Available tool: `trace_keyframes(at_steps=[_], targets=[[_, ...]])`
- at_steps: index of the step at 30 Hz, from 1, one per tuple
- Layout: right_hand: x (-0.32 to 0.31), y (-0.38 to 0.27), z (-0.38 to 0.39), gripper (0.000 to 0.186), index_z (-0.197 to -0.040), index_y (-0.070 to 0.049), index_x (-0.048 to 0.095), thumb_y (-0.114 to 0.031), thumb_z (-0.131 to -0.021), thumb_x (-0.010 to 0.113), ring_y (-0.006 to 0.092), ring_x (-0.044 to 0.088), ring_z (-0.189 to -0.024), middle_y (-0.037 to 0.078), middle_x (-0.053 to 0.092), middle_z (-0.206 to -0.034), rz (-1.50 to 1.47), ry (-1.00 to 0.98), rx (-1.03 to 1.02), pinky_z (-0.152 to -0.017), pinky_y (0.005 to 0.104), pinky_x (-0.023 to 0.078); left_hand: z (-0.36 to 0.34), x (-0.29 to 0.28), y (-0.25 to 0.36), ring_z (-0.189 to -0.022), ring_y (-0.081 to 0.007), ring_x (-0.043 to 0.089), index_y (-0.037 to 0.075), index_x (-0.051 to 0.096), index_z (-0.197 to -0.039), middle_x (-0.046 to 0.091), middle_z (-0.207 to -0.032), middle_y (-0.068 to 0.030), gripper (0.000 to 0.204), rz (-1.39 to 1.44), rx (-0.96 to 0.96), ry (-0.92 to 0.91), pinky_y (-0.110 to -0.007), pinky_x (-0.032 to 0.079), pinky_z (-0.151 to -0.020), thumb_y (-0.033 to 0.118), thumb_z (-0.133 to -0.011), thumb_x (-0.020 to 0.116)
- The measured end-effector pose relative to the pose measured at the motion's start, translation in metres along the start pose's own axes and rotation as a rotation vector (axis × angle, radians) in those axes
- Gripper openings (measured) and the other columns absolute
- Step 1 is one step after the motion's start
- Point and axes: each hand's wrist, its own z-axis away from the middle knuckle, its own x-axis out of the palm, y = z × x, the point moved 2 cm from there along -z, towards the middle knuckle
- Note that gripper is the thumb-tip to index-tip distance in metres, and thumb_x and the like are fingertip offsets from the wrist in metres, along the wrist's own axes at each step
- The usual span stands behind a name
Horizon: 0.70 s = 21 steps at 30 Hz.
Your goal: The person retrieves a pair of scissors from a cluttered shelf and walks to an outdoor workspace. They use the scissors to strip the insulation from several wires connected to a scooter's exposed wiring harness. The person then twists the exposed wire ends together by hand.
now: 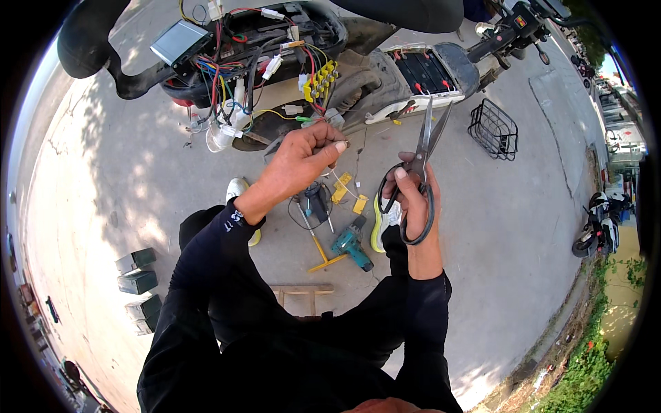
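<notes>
Up high, slim steel scissors, black-looped.

Wire basket, teal drill, grey boxes.

Sleeves: long, black, reaching up to each wrist; small white marking on cuff just behind left hand | right hand: bare, no glove, no ring seen | trousers: black | shoes: white with yellow-green soles
</notes>
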Motion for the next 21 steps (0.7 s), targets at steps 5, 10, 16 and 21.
trace_keyframes(at_steps=[5, 10, 16, 21], targets=[[0.01, 0.002, 0.015, 0.047, -0.131, -0.003, 0.049, -0.009, -0.092, 0.074, 0.0109, 0.062, -0.084, 0.006, 0.063, -0.1, 0.148, -0.184, -0.119, -0.076, 0.0255, 0.051, -0.008, 0.015, 0.007, -0.071, -0.0055, 0.053, -0.003, 0.064, -0.103, 0.058, -0.077, 0.0021, 0.021, -0.123, 0.038, 0.026, -0.025, 0.043, -0.063, 0.017, -0.1, 0.063], [0.014, 0.001, 0.012, 0.04, -0.127, -0.001, 0.051, -0.006, -0.093, 0.07, 0.0057, 0.054, -0.082, 0.001, 0.057, -0.091, 0.365, -0.135, -0.189, -0.071, 0.0214, 0.045, -0.016, 0.019, 0.008, -0.071, -0.0052, 0.054, -0.003, 0.063, -0.103, 0.06, -0.078, 0.0012, 0.019, -0.042, 0.056, 0.04, -0.023, 0.044, -0.064, 0.016, -0.1, 0.063], [-0.003, 0.011, 0.01, 0.036, -0.125, 0.0, 0.052, -0.004, -0.093, 0.069, 0.0069, 0.051, -0.076, 0.0, 0.054, -0.084, 0.424, -0.116, -0.149, -0.068, 0.0233, 0.044, -0.015, 0.028, 0.012, -0.072, -0.0049, 0.054, -0.003, 0.062, -0.101, 0.059, -0.08, 0.0007, 0.02, -0.031, 0.062, 0.066, -0.023, 0.044, -0.063, 0.016, -0.1, 0.064], [0.005, 0.008, 0.012, 0.033, -0.125, -0.001, 0.052, -0.002, -0.095, 0.065, 0.0074, 0.054, -0.076, 0.001, 0.055, -0.084, 0.361, -0.055, -0.179, -0.068, 0.0241, 0.046, -0.012, 0.025, 0.011, -0.072, -0.0048, 0.055, -0.003, 0.062, -0.102, 0.06, -0.08, 0.0009, 0.019, -0.076, 0.038, 0.046, -0.022, 0.044, -0.063, 0.016, -0.1, 0.064]])
